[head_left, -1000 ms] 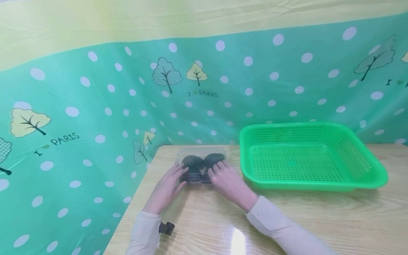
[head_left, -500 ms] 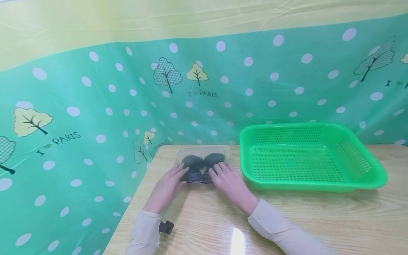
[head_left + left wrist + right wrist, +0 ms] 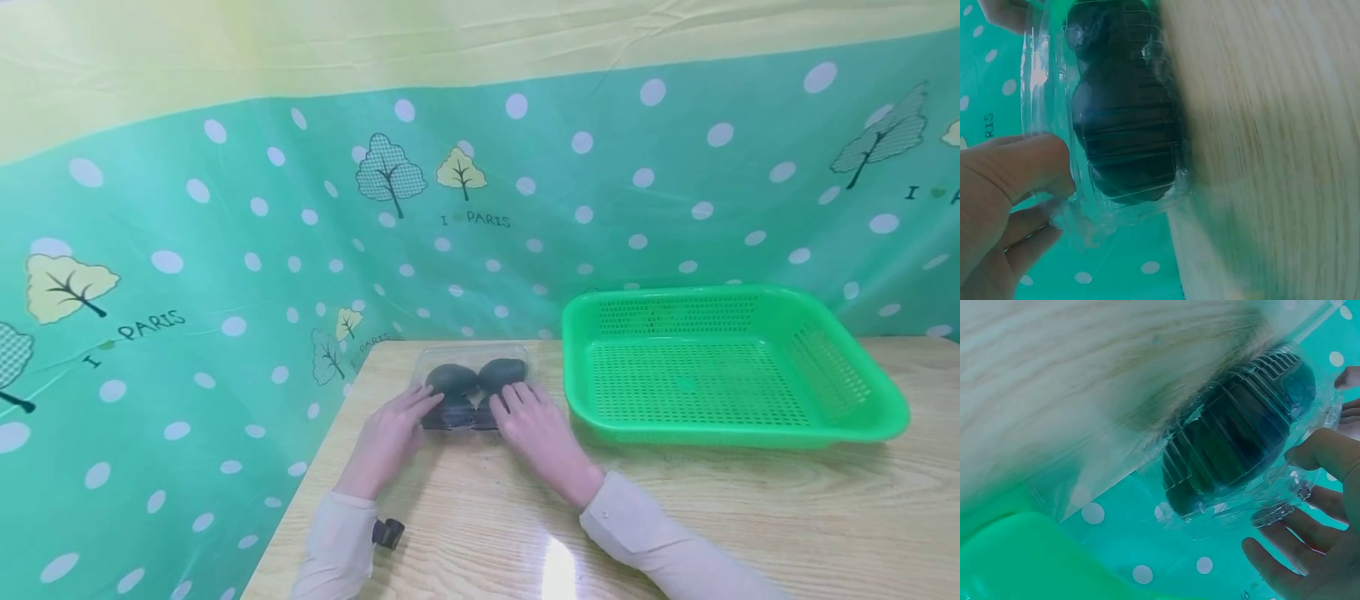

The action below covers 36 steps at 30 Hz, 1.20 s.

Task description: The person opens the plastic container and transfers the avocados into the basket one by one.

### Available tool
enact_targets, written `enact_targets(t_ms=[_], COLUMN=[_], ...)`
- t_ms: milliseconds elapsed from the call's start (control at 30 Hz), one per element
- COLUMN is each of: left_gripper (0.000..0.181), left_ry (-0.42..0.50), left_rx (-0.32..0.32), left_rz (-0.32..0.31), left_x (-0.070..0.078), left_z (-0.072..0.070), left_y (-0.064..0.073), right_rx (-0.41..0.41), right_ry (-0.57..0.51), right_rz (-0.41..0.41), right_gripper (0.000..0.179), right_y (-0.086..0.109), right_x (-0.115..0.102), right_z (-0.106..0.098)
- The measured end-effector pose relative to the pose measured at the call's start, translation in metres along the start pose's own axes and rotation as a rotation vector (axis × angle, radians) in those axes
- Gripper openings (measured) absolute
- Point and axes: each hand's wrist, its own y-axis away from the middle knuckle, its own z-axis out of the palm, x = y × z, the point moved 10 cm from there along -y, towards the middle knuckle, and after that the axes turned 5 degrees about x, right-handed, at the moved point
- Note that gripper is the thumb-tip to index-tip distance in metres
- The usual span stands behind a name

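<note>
A clear plastic produce box (image 3: 471, 355) stands on the table near its back left corner, with dark, avocado-like fruits (image 3: 452, 380) inside. At its left front corner my left hand (image 3: 384, 442) pinches the flanged rim; the left wrist view shows the thumb (image 3: 1050, 159) on one side and fingers beneath. My right hand (image 3: 542, 435) grips the right front corner in the same way. From the right wrist, the thumb (image 3: 1316, 450) presses the crinkled clear rim while other fingers lie behind it. Ribbed plastic walls (image 3: 1235, 425) cover the fruits facing both wrist cameras.
A large green perforated basket (image 3: 735, 437) stands right of the box, its left wall close to my right hand. Behind the wooden table (image 3: 480, 517) hangs a green dotted cloth (image 3: 630, 242). A small black device (image 3: 388, 533) sits at my left cuff.
My left thumb has drawn in closer under the left hand, against the box's front corner. Box, fruits and right hand stay nearly in place.
</note>
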Motion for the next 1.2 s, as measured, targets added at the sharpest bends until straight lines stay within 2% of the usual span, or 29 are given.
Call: enact_targets(t_ms=[133, 300, 500, 933, 1067, 1200], left_gripper=[0.058, 0.054, 0.048, 0.056, 0.057, 0.056], left_ry=[0.004, 0.004, 0.050, 0.086, 0.106, 0.115], left_rx=[0.037, 0.032, 0.054, -0.034, -0.046, -0.025], left_rz=[0.005, -0.014, -0.039, -0.075, -0.089, -0.084], left_x=[0.000, 0.000, -0.002, -0.009, -0.009, -0.009], left_z=[-0.003, -0.006, -0.016, 0.000, -0.002, -0.009], left_y=[-0.001, -0.006, -0.012, -0.003, -0.004, -0.005], right_rx=[-0.016, -0.050, -0.050, -0.055, -0.066, -0.066], right_ry=[0.001, 0.007, -0.021, -0.066, -0.081, -0.090], right_rz=[0.004, 0.007, 0.016, 0.035, 0.048, 0.059], right_gripper=[0.026, 0.034, 0.041, 0.044, 0.045, 0.046], right_y=[-0.001, 0.000, 0.001, 0.002, 0.001, -0.002], right_x=[-0.001, -0.002, -0.002, 0.002, 0.004, 0.005], right_z=[-0.001, 0.001, 0.002, -0.001, -0.001, -0.003])
